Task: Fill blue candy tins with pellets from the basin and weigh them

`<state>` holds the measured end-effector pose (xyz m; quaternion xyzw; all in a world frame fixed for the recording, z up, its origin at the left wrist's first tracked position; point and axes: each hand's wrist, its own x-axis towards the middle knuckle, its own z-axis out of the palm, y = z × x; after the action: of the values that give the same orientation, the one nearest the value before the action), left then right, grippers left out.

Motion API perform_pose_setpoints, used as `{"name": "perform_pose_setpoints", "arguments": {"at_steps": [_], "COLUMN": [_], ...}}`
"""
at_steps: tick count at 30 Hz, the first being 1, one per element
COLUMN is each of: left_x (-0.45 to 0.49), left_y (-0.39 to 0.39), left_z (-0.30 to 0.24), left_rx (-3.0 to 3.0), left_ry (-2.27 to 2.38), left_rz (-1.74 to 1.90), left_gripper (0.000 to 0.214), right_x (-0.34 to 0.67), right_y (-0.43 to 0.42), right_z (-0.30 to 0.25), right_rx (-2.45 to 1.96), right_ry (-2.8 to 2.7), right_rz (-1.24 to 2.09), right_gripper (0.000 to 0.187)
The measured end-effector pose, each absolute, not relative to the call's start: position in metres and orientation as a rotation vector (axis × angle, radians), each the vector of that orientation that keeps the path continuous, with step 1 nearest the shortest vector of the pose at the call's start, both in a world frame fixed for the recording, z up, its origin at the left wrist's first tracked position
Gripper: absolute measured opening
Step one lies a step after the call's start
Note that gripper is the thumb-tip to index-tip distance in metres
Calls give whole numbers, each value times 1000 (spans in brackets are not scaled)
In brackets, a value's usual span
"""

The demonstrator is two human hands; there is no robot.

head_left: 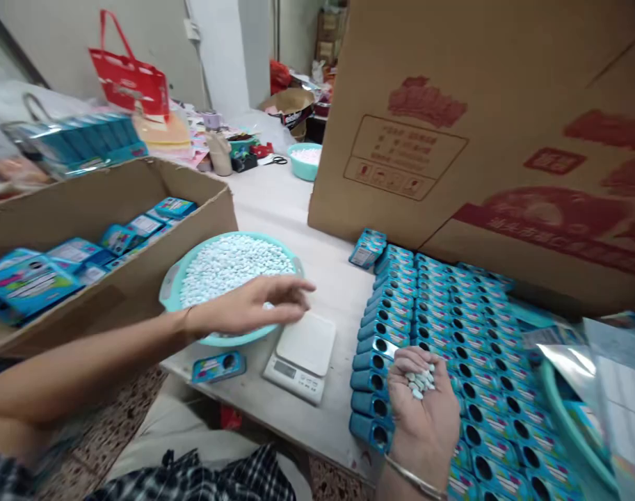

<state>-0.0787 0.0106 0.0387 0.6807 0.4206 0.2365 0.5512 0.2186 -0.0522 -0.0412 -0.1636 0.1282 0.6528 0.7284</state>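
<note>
My right hand (424, 403), palm up and cupped, holds a small heap of pale tablet-like candies (420, 381) above rows of blue boxes (468, 334) with dark round holes on top. My left hand (257, 303) reaches over the near right rim of a turquoise bowl (165, 289) full of the same pale candies (234, 261). Its fingers are loosely stretched, thumb apart, slightly blurred, with nothing visible in them. Just beyond those fingertips sits a white digital scale (307, 348) with a bare plate. One blue box (219, 367) lies on the table left of the scale.
An open carton (192, 223) with several blue boxes stands at the left. A large printed cardboard box (390, 181) rises behind the rows. Farther back are a smaller turquoise bowl (302, 170), scissors (276, 161) and a red bag (134, 87). Another turquoise tub (562, 410) is at the right.
</note>
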Motion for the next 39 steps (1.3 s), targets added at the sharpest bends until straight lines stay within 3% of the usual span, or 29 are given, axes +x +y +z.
{"name": "perform_pose_setpoints", "arguments": {"at_steps": [5, 9, 11, 15, 22, 29, 32, 35, 39], "left_x": [-152, -164, -163, -153, -93, -27, -30, -51, -80], "left_y": [-125, -154, -152, -145, -104, -23, -19, -27, -38], "left_z": [-34, -98, -108, -93, -45, -63, -55, -25, 6], "left_rx": [2100, 2142, 2113, 2104, 2277, 2496, 2541, 2477, 2140], "left_ry": [1565, 1892, 1927, 1786, 1419, 1370, 1399, 1464, 1603], "left_rz": [581, 745, 755, 683, 740, 455, 542, 913, 1137], "left_gripper": [40, 52, 49, 34, 30, 32, 53, 83, 78], "right_x": [174, 141, 132, 135, 166, 168, 168, 165, 157], "right_y": [-49, -52, -55, -65, -73, -54, -45, -36, -22], "right_z": [-50, -50, -47, -43, -47, -55, -56, -56, -55], "right_rx": [-422, -452, -453, -448, -495, -546, -548, -548, -536], "right_ry": [237, 185, 190, 184, 141, 129, 153, 161, 166], "right_rz": [1550, 1631, 1659, 1636, 1510, 1438, 1420, 1428, 1472], "right_gripper": [20, 19, 18, 16, 16, 17, 18, 19, 22]}}
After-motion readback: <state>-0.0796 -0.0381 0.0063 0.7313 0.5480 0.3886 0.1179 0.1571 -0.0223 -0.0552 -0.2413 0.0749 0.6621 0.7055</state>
